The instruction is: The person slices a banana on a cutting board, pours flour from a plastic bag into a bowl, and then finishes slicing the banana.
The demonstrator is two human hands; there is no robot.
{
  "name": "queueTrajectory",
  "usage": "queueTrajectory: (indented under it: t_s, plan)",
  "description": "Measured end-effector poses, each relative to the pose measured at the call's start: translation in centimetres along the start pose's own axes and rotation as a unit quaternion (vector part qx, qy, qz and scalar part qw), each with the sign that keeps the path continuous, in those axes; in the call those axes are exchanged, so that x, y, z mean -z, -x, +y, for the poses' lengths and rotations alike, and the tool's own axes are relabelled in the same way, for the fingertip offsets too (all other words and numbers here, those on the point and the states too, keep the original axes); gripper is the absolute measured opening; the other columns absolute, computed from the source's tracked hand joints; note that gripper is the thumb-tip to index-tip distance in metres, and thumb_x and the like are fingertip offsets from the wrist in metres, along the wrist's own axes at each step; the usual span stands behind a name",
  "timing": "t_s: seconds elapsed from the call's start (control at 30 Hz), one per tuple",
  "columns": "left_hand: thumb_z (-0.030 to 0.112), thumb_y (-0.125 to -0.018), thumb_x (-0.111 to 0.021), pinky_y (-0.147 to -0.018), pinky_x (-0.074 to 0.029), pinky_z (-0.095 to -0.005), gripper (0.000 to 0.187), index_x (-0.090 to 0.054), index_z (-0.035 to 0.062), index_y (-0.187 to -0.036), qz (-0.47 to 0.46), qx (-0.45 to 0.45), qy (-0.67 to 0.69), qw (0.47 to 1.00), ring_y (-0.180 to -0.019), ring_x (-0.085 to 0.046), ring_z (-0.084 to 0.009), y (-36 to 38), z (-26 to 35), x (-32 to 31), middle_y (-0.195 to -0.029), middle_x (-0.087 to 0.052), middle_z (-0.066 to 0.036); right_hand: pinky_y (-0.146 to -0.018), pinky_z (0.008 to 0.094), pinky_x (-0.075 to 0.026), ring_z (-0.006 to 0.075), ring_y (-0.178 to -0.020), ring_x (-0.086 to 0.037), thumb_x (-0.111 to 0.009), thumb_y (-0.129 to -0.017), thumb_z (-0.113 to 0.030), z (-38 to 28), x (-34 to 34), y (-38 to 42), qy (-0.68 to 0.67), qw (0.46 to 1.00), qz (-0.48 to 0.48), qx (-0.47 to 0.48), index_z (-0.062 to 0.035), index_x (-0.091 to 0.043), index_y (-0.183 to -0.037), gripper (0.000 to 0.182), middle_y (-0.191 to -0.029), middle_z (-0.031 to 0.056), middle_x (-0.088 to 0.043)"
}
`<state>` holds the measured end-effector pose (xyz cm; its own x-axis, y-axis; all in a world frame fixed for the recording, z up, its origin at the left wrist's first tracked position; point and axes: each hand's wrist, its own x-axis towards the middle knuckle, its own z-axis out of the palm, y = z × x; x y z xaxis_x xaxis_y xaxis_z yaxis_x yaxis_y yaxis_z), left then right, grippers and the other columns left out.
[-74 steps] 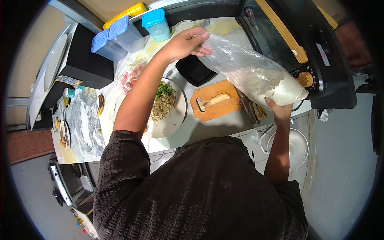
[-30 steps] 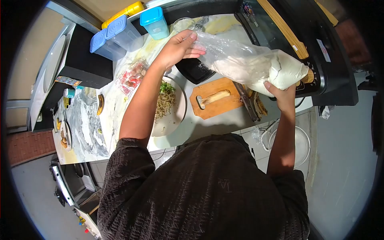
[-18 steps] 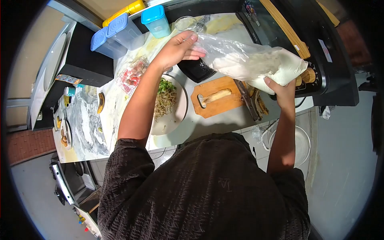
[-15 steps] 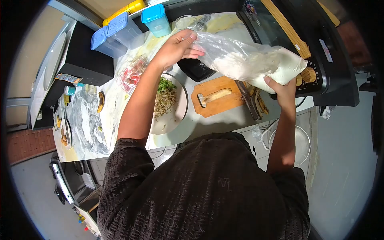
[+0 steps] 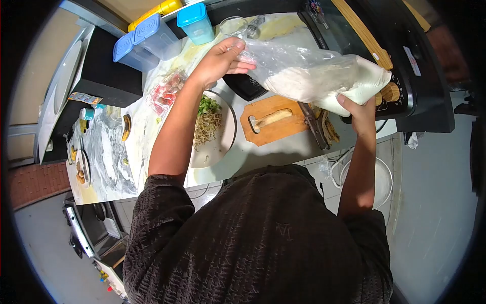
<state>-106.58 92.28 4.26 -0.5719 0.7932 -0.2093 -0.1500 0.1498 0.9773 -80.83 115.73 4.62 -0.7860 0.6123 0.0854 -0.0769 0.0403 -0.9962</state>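
I hold a clear plastic bag of white flour lying nearly level above the counter. My left hand grips the bag's open mouth, above a small black tray. My right hand supports the heavy filled end from below, near the stove's wooden knob. The white powder sits mostly in the right half of the bag. Under the bag lies a wooden cutting board with a pale strip of food on it.
A white plate of noodles and greens sits under my left forearm. Blue-lidded containers and a glass stand at the back. A black stove is on the right, a knife beside the board, a white bucket below the counter.
The filled end of the bag has risen from a downward tilt to nearly level, and the flour has spread toward the mouth. Both hands keep their grip.
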Motion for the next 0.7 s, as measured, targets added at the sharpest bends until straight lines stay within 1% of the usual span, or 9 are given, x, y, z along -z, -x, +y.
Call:
queueTrajectory:
  t_s: [0.1, 0.13, 0.17, 0.27, 0.33, 0.43, 0.57, 0.63, 0.7]
  plan:
    - [0.036, -0.103, -0.047, -0.084, -0.057, -0.0317, 0.035, -0.051, 0.0049, -0.119, 0.012, -0.002, 0.009, 1.000, -0.099, -0.069, -0.0259, 0.05, -0.18, -0.33, -0.110, -0.063, -0.013, -0.087, 0.0309, -0.051, 0.0196, -0.099, -0.063, -0.078, -0.068, -0.001, 0.18, -0.05, -0.11, -0.023, 1.000, 0.002, 0.010, 0.0037, -0.050, -0.124, 0.063, -0.111, 0.0123, -0.063]
    - [0.036, -0.103, -0.047, -0.084, -0.057, -0.0321, 0.035, -0.050, 0.0050, -0.119, -0.009, 0.000, -0.003, 1.000, -0.099, -0.069, -0.0257, -0.13, -0.44, -0.24, -0.112, -0.063, -0.014, -0.087, 0.0309, -0.051, 0.0196, -0.099, -0.063, -0.078, -0.068, -0.001, 0.13, -0.07, -0.09, -0.022, 1.000, 0.001, 0.009, 0.0037, -0.050, -0.124, 0.063, -0.111, 0.0123, -0.063]
    - [0.036, -0.103, -0.047, -0.084, -0.057, -0.0321, 0.035, -0.050, 0.0050, -0.119, -0.007, 0.000, -0.002, 1.000, -0.099, -0.069, -0.0257, -0.15, -0.53, -0.15, -0.112, -0.063, -0.014, -0.087, 0.0309, -0.051, 0.0197, -0.099, -0.063, -0.078, -0.068, -0.001, 0.05, -0.13, -0.10, -0.015, 1.000, -0.003, 0.015, 0.0038, -0.050, -0.125, 0.063, -0.112, 0.0124, -0.063]
    - [0.036, -0.103, -0.046, -0.083, -0.057, -0.0321, 0.036, -0.050, 0.0048, -0.121, 0.021, -0.021, 0.009, 1.000, -0.099, -0.069, -0.0258, -0.22, -0.03, -0.15, -0.113, -0.063, -0.014, -0.087, 0.0311, -0.051, 0.0199, -0.100, -0.063, -0.078, -0.068, -0.001, 0.05, -0.28, -0.14, -0.022, 1.000, -0.005, 0.016, 0.0039, -0.049, -0.125, 0.064, -0.112, 0.0126, -0.063]
    - [0.031, -0.103, -0.046, -0.082, -0.057, -0.0324, 0.033, -0.049, 0.0041, -0.123, 0.005, -0.004, 0.005, 1.000, -0.097, -0.069, -0.0264, -0.22, -0.19, -0.17, -0.113, -0.063, -0.014, -0.088, 0.0313, -0.051, 0.0201, -0.100, -0.063, -0.078, -0.068, -0.001, 0.07, -0.18, -0.03, -0.033, 0.999, -0.003, 0.010, 0.0040, -0.049, -0.125, 0.064, -0.112, 0.0127, -0.063]
    - [0.031, -0.103, -0.047, -0.082, -0.057, -0.0320, 0.034, -0.049, 0.0038, -0.123, 0.030, -0.020, 0.016, 0.999, -0.097, -0.070, -0.0260, -0.23, 0.02, -0.22, -0.109, -0.064, -0.014, -0.088, 0.0316, -0.051, 0.0203, -0.100, -0.063, -0.078, -0.068, -0.001, 0.19, -0.35, -0.24, -0.026, 0.999, -0.009, 0.028, 0.0039, -0.049, -0.125, 0.063, -0.111, 0.0123, -0.063]
    - [0.031, -0.103, -0.047, -0.082, -0.057, -0.0322, 0.034, -0.048, 0.0033, -0.122, 0.025, -0.007, -0.003, 1.000, -0.097, -0.070, -0.0259, -0.07, 0.13, -0.11, -0.108, -0.064, -0.014, -0.088, 0.0319, -0.051, 0.0200, -0.101, -0.063, -0.078, -0.068, 0.000, 0.23, -0.61, -0.29, -0.033, 0.999, 0.001, 0.021, 0.0035, -0.048, -0.126, 0.065, -0.113, 0.0124, -0.062]
    - [0.031, -0.103, -0.047, -0.083, -0.057, -0.0323, 0.034, -0.048, 0.0029, -0.122, 0.021, -0.006, 0.007, 1.000, -0.097, -0.070, -0.0261, 0.06, 0.08, -0.18, -0.112, -0.061, -0.013, -0.088, 0.0320, -0.051, 0.0199, -0.102, -0.062, -0.078, -0.068, 0.000, 0.22, -0.67, -0.31, -0.042, 0.999, -0.002, 0.017, 0.0033, -0.048, -0.126, 0.065, -0.113, 0.0125, -0.061]
    - [0.031, -0.103, -0.046, -0.083, -0.056, -0.0323, 0.033, -0.048, 0.0029, -0.121, 0.020, -0.007, 0.005, 1.000, -0.097, -0.069, -0.0263, -0.21, 0.09, 0.40, -0.115, -0.059, -0.012, -0.089, 0.0324, -0.051, 0.0198, -0.102, -0.062, -0.078, -0.068, 0.000, 0.06, -0.73, -0.35, -0.016, 0.999, -0.020, 0.021, 0.0033, -0.048, -0.126, 0.065, -0.114, 0.0125, -0.061]
